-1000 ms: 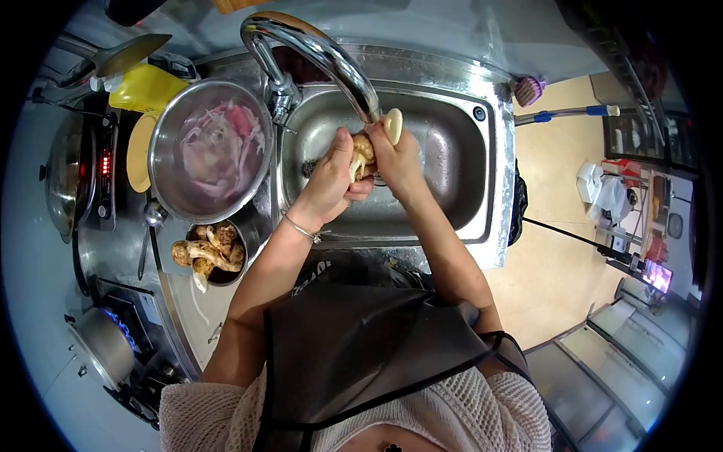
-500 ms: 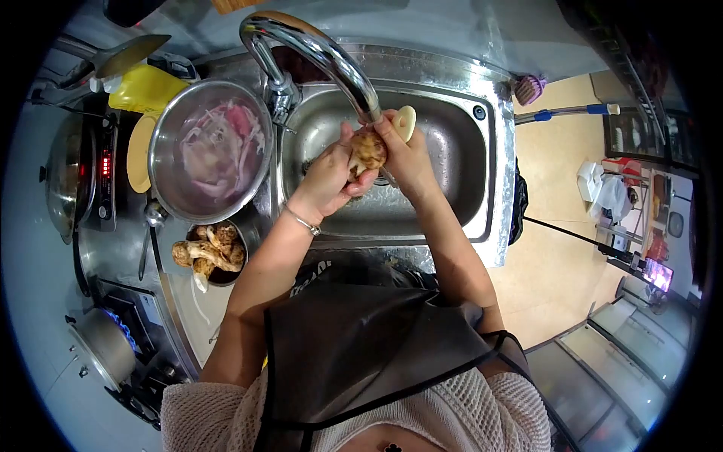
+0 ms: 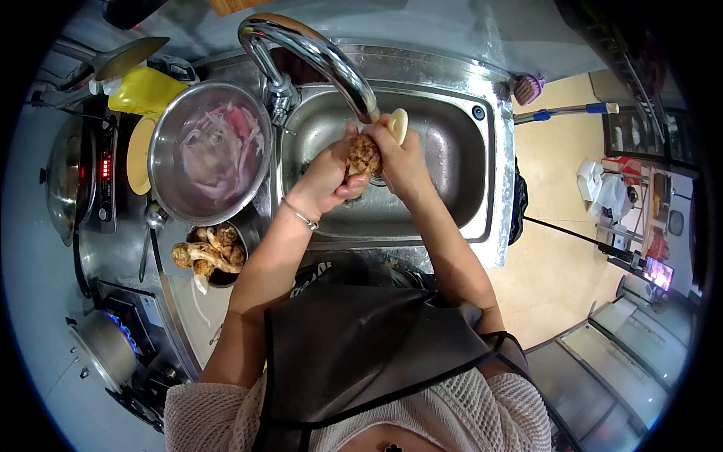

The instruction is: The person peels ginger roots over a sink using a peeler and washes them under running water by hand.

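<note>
Over the metal sink (image 3: 452,203), just below the faucet spout, my left hand (image 3: 329,177) holds a brown, mottled mushroom (image 3: 364,154) with its fingers curled under it. My right hand (image 3: 403,160) is closed around a pale cream tool (image 3: 398,126) and presses against the mushroom's right side. Only the tool's rounded end shows above the fingers; its working part is hidden. More mushrooms (image 3: 215,255) with pale stems lie in a dark round bowl left of the sink.
The chrome faucet (image 3: 316,49) arches over my hands. Left of the sink stands a metal basin (image 3: 211,151) with pinkish, stringy pieces in liquid. A pot (image 3: 105,346) sits over a blue flame at lower left. A ladle (image 3: 154,215) lies by the basin.
The mushroom has turned so that its brown cap faces up more and less of its pale part shows. My right hand and the tool have shifted slightly left.
</note>
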{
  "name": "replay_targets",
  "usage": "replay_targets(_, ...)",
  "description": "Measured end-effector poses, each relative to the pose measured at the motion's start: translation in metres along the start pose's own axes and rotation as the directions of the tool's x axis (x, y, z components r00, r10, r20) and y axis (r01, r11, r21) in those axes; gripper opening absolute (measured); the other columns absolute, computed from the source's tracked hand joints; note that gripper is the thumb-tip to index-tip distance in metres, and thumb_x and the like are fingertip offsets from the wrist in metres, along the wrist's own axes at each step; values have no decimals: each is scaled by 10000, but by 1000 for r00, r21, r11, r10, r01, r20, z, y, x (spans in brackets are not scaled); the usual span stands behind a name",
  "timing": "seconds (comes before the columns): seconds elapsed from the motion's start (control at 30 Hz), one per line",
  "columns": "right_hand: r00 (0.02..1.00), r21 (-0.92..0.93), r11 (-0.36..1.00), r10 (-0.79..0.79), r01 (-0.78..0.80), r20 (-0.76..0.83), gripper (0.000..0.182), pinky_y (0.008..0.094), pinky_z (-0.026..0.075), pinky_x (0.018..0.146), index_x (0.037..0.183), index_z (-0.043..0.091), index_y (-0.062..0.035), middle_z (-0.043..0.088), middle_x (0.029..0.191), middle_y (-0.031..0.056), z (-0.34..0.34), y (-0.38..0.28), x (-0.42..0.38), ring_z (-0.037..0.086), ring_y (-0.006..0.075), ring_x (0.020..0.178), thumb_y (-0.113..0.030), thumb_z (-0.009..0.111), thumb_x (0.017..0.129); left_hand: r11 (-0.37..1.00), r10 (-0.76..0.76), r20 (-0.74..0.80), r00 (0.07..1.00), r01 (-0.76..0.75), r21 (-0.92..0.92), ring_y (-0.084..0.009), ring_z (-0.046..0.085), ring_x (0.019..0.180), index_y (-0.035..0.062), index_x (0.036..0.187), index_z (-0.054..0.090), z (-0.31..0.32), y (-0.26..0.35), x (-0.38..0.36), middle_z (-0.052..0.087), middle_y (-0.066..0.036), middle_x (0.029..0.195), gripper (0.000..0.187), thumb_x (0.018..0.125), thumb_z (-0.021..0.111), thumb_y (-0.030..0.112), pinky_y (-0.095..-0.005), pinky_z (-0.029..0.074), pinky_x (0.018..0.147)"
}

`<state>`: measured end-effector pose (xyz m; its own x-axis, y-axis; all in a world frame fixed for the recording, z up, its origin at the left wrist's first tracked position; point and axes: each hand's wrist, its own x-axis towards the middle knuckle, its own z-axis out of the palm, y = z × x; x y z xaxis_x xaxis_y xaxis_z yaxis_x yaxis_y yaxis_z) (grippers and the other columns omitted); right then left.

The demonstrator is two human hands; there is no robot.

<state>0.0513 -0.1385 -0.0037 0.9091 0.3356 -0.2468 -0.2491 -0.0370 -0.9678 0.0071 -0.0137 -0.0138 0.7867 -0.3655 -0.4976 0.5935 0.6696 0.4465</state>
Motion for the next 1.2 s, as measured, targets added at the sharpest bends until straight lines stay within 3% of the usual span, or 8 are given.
replay_targets(0.1, 998, 109, 992, 58, -57, -6, 247, 218, 373, 449, 861, 546, -19, 534, 657, 37, -3, -4, -3, 473, 64, 552, -265, 546, 831, 996, -90, 235, 968, 82, 43, -48, 319, 394, 83, 844, 497, -8, 6, 0, 380, 5, 519, 522, 858, 305, 568, -154, 227, 310)
replay_targets(0.3, 999, -18, 999, -27, 28, 40, 316, 240, 434, 536, 950, 519, 14, 566, 716, 47, 2, -12, -7, 528, 93, 622, -182, 666, 750, 957, 110, -161, 981, -61, 282, -126, 509, 491, 93, 1018, 484, 6, 4, 6, 534, -68, 675, 547, 858, 291, 579, -230, 384, 393)
replay_targets(0.43, 985, -56, 996, -81, 73, -151, 257, 248, 424, 506, 852, 542, 30, 570, 703, 60, 10, -13, -3, 510, 88, 567, -220, 587, 810, 296, 729, 75, 680, -413, 862, -274, 601, 727, 13, 1169, 340, 23, -19, 5, 596, -157, 823, 575, 904, 200, 504, -351, 455, 664)
replay_targets(0.53, 991, 36, 999, 29, -24, -133, 240, 240, 404, 466, 838, 563, 21, 563, 693, 50, 6, -10, -2, 498, 92, 543, -215, 522, 853, 357, 756, 62, 652, -489, 796, -196, 569, 608, 44, 1146, 378, 17, -18, 10, 576, -111, 749, 554, 902, 219, 515, -284, 436, 536)
replay_targets(0.6, 982, 170, 975, 160, -142, -103, 231, 241, 404, 462, 878, 568, 16, 570, 715, 47, 2, -15, -5, 505, 103, 557, -208, 510, 867, 809, 419, 3, 908, -375, 453, -64, 410, 497, 95, 1087, 460, 15, -6, 3, 484, -11, 689, 497, 914, 223, 497, -182, 322, 430)
replay_targets(0.7, 996, 240, 967, 89, -91, 21, 239, 248, 432, 506, 899, 560, 23, 588, 744, 57, -5, -9, -7, 527, 106, 593, -210, 523, 865, 945, 282, -43, 958, -270, 184, -46, 309, 397, 110, 981, 496, 23, 0, -2, 418, 17, 584, 466, 914, 241, 493, -169, 218, 347)
replay_targets(0.83, 986, -205, 965, -164, 166, 28, 236, 263, 462, 604, 900, 552, 31, 595, 774, 85, 5, -14, -12, 552, 116, 676, -192, 564, 825, 953, 251, -30, 967, -242, 182, -43, 334, 392, 89, 832, 510, 15, -2, 3, 393, 30, 523, 549, 884, 234, 561, -183, 220, 337)
replay_targets(1.2, 994, 53, 993, 107, -106, -32, 319, 191, 299, 399, 908, 545, -7, 476, 599, -6, -17, -15, -3, 403, 47, 468, -322, 518, 865, 991, 104, -14, 995, -102, 89, -90, 446, 490, 94, 1023, 492, 18, 7, -9, 519, -27, 670, 439, 915, 282, 464, -179, 320, 429)
